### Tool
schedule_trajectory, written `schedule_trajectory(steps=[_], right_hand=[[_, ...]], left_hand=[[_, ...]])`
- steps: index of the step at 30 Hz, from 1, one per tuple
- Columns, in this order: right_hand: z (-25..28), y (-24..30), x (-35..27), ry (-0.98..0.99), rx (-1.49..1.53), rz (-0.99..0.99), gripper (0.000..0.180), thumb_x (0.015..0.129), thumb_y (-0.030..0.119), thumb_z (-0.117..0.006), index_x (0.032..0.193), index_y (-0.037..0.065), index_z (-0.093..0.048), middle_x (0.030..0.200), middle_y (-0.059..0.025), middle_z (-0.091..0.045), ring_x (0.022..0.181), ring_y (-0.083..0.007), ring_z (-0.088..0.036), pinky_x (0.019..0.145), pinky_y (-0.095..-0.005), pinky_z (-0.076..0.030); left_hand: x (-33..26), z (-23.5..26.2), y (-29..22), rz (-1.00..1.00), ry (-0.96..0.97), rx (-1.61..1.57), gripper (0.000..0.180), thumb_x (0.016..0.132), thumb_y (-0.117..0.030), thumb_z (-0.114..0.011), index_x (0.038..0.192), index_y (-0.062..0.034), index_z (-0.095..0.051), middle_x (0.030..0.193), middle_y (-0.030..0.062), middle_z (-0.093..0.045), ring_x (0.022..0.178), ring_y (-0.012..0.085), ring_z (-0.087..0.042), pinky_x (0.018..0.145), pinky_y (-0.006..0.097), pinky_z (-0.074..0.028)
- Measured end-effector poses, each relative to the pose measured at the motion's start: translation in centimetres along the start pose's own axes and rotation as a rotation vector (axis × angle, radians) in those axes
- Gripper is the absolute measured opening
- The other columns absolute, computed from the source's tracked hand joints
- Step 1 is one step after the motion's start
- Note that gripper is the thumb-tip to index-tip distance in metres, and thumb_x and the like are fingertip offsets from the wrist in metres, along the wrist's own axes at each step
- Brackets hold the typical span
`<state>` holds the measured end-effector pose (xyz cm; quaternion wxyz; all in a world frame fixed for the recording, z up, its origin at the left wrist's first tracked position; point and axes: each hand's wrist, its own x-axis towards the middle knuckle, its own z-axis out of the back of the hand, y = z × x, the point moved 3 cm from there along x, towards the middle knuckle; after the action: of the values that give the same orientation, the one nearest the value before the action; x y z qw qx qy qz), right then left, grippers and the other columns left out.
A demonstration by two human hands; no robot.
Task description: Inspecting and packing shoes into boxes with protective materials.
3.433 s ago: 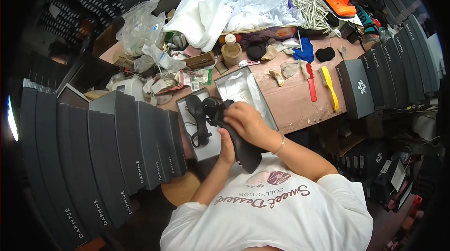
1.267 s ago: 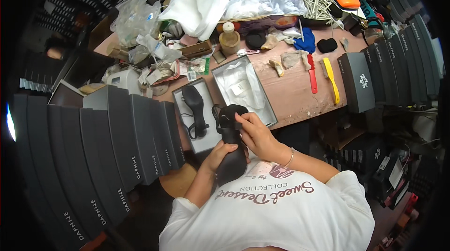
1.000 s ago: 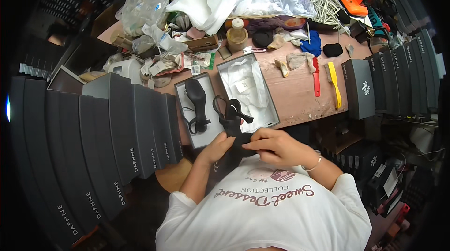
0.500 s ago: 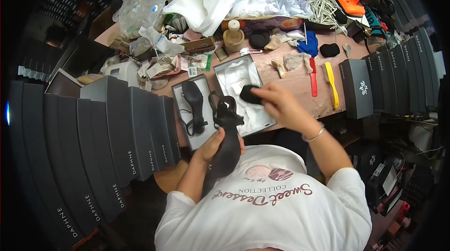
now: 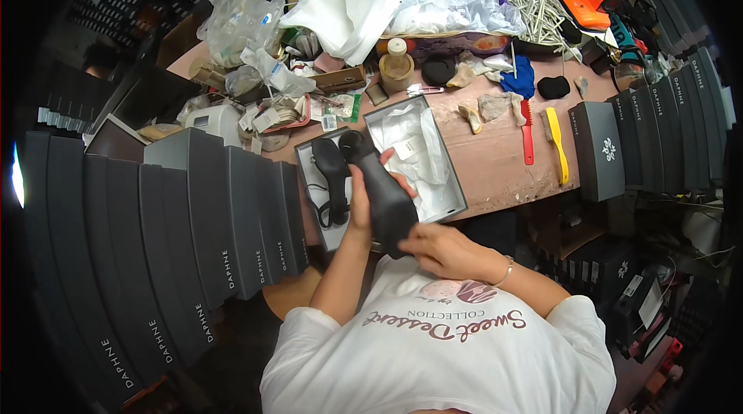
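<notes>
My left hand (image 5: 360, 205) is wrapped round a black sandal (image 5: 387, 205), held over the front of an open grey shoebox (image 5: 457, 193), with its plain black underside up. At the sandal's lower end my right hand (image 5: 445, 250) is closed, fingertips at its edge. Whatever those fingers hold is hidden or blends into the black shoe. A second black sandal (image 5: 331, 170) lies in the left half of the box. White tissue paper (image 5: 422, 147) with a small white card lines the right half.
Dark grey shoeboxes (image 5: 205, 220) stand in a row at left, others (image 5: 600, 151) at right. On the pink table lie a red brush (image 5: 528, 135), a yellow brush (image 5: 556, 147), a black pad (image 5: 553, 87), a blue cloth (image 5: 518, 77) and a pump bottle (image 5: 397, 66). White sheets and plastic bags crowd the back.
The sandal has been turned over, from straps showing to underside up, and lifted higher over the box. My right hand, earlier holding a black pad above the tissue, has come down to the sandal.
</notes>
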<state>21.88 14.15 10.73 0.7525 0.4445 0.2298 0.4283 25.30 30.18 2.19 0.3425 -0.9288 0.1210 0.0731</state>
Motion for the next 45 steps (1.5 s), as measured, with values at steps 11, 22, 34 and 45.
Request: schedule_trajectory(steps=[11, 22, 34, 45], right_hand=[[0.4, -1.0, 1.1, -0.14, -0.229, 0.046, 0.044, 0.072, 0.001, -0.062, 0.116, 0.004, -0.06, 0.099, -0.0124, -0.057, 0.086, -0.0317, -0.057, 0.075, -0.0378, -0.048], [8.7, -2.4, 0.3, -0.333, 0.032, -0.168, 0.076, 0.072, 0.027, -0.08, 0.136, 0.008, -0.044, 0.124, -0.0155, -0.048, 0.102, -0.0278, -0.052, 0.089, -0.0354, -0.043], [0.3, -9.7, -2.6, -0.688, -0.057, -0.304, 0.039, 0.071, 0.005, -0.076, 0.108, 0.0, -0.063, 0.121, -0.0181, -0.053, 0.105, -0.032, -0.057, 0.09, -0.0364, -0.046], [-0.1, -9.6, -3.4, -0.526, -0.197, -0.368, 0.06, 0.079, 0.011, -0.071, 0.131, -0.001, -0.043, 0.126, -0.0214, -0.047, 0.116, -0.0342, -0.049, 0.1, -0.0378, -0.038]], left_hand=[[2.0, -1.7, -2.7, -0.17, 0.075, 0.086, 0.093, 0.085, -0.075, -0.028, 0.142, -0.0023, -0.026, 0.088, 0.013, -0.062, 0.084, 0.0232, -0.061, 0.08, 0.034, -0.05], [0.5, -5.4, -2.8, 0.008, 0.415, 1.636, 0.046, 0.077, -0.03, -0.072, 0.114, -0.0044, -0.059, 0.101, 0.0159, -0.064, 0.096, 0.0276, -0.062, 0.1, 0.044, -0.04], [-3.8, 18.3, -5.2, 0.029, -0.681, 1.352, 0.049, 0.086, -0.026, -0.065, 0.123, 0.0048, -0.053, 0.106, 0.0204, -0.064, 0.095, 0.026, -0.064, 0.082, 0.035, -0.051], [-1.4, 13.5, -3.1, 0.072, -0.416, 0.246, 0.025, 0.09, -0.018, -0.059, 0.112, -0.0065, -0.057, 0.095, 0.0089, -0.066, 0.077, 0.0144, -0.063, 0.069, 0.028, -0.052]])
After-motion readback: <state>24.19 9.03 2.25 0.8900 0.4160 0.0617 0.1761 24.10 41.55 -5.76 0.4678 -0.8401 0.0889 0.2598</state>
